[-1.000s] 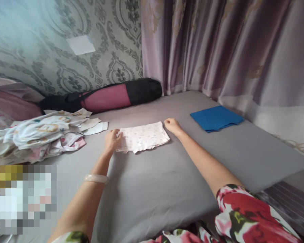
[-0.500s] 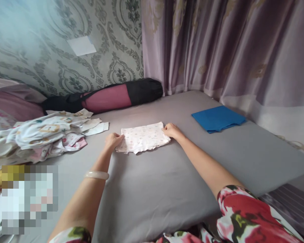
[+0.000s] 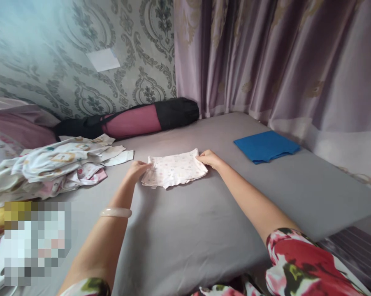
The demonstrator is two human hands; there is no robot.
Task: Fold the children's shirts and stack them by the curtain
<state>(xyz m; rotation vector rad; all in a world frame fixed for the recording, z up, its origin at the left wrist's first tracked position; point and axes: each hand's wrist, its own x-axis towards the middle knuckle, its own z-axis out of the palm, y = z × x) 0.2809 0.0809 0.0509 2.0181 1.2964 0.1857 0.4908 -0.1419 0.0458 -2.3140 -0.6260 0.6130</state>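
Note:
A small folded garment, pale pink with a fine print, lies across the middle of the grey bed sheet. Its left side is pinched between the thumb and fingers of my left hand, whose wrist carries a pale bangle. On the other side, my right hand grips the garment's right edge in the same way. The cloth between my hands is fairly flat, with its upper edge sagging slightly and a wavy lower edge. Fingertips tucked behind the cloth are partly hidden.
To the left lies a loose heap of printed baby clothes. A folded blue cloth rests to the right. Along the wall stretches a black and maroon bag. Purple curtains hang behind the bed. Blurred items sit at lower left.
Both hands have kept their hold on the garment. Its sides are lifted a little and its upper edge now dips between them. The camera view has shifted very slightly.

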